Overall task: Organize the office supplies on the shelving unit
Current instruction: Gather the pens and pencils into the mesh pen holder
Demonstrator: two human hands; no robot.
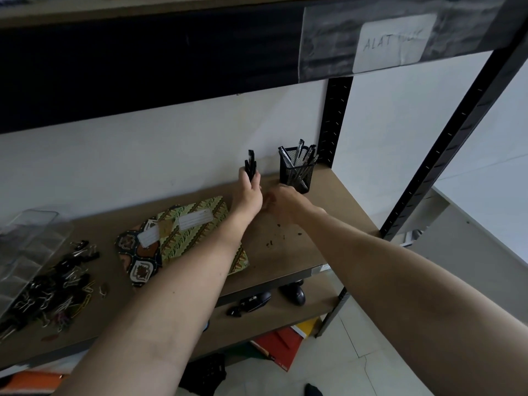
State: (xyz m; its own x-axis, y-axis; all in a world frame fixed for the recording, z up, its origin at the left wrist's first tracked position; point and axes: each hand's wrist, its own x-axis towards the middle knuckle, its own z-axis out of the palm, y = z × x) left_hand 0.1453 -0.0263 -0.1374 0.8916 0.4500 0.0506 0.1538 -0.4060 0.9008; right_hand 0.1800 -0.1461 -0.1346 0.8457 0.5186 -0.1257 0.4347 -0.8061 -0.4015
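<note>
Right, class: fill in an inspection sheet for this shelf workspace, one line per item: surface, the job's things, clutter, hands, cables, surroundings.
Surface: brown shelf board, with a few dark specks near its front.
Job's things: black mesh pen cup with pens at the back right; bundle of black pens; two patterned notebooks overlapping, lying flat.
Clutter: loose binder clips and paper clips heaped at left, beside a clear divided tray.
Hands: left hand grips the pen bundle upright; right hand is low by the cup, fingers hidden.
Cables: nothing seen.
Surroundings: white wall, black uprights, paper label above, computer mice on the shelf below.
</note>
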